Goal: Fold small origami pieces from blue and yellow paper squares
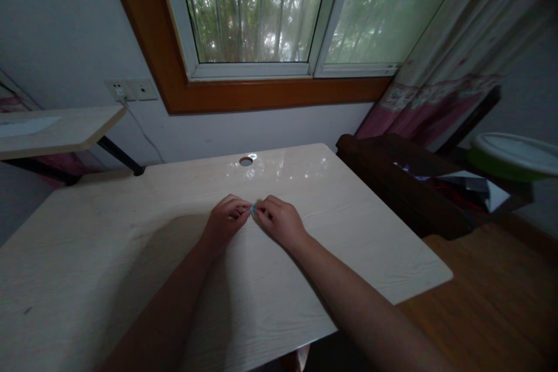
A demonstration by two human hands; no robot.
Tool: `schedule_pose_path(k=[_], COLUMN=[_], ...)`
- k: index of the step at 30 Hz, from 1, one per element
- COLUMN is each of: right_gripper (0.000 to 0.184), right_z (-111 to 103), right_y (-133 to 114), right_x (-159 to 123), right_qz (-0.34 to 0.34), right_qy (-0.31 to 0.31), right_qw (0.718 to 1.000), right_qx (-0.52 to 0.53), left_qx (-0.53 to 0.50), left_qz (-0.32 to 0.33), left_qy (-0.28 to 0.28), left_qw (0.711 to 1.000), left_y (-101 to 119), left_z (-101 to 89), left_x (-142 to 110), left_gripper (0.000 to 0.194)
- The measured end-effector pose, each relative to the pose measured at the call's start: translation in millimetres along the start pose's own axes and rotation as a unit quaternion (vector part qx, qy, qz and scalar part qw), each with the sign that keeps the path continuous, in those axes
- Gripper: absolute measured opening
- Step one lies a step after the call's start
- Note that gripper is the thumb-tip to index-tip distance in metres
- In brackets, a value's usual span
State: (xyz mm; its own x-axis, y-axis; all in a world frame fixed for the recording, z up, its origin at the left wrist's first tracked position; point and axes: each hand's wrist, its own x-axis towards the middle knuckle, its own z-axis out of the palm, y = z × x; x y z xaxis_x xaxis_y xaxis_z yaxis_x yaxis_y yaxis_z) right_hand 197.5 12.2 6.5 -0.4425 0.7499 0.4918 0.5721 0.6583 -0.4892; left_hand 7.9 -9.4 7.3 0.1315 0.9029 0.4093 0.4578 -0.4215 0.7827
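Item (253, 208), tiny, seemingly teal; left hand (224, 218) and right hand (282, 220) pinch it.

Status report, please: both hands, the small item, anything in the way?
Left hand and right hand: both pinching small blue-green item. Item mostly covered, shape unclear. Nothing visibly blocking.

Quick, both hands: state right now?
Left hand: closed, fingertips pinching a tiny blue-green piece.
Right hand: closed, pinching the same piece.
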Motion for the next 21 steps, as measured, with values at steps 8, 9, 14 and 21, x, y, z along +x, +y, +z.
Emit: schedule_pose_path(k=[8,9,14,21], right_gripper=[0.015,0.016,0.015,0.013], right_z=[-3.9,-4.2,-4.6,-5.1], right_y=[-2.1,-2.3,-2.3,-1.9], right_x=[-0.1,-0.2,0.2,1.5], right_qz=[-0.042,-0.046,-0.043,-0.034], right_qy=[0.011,0.014,0.029,0.036], right_qw=[0.999,0.999,0.998,0.995], right_qx=[-0.011,-0.004,0.045,0.086], left_qx=[0.009,0.008,0.003,-0.012], left_qz=[0.002,0.002,-0.008,-0.023], left_qy=[-0.012,-0.014,-0.007,0.005], left_qw=[1.000,1.000,1.000,1.000], left_y=[1.2,1.3,2.1,-2.7], left_z=[-1.4,-1.7,-2.5,-2.1], left_x=[0.5,0.5,0.5,0.0], left_gripper=[0.011,0.011,0.010,0.012])
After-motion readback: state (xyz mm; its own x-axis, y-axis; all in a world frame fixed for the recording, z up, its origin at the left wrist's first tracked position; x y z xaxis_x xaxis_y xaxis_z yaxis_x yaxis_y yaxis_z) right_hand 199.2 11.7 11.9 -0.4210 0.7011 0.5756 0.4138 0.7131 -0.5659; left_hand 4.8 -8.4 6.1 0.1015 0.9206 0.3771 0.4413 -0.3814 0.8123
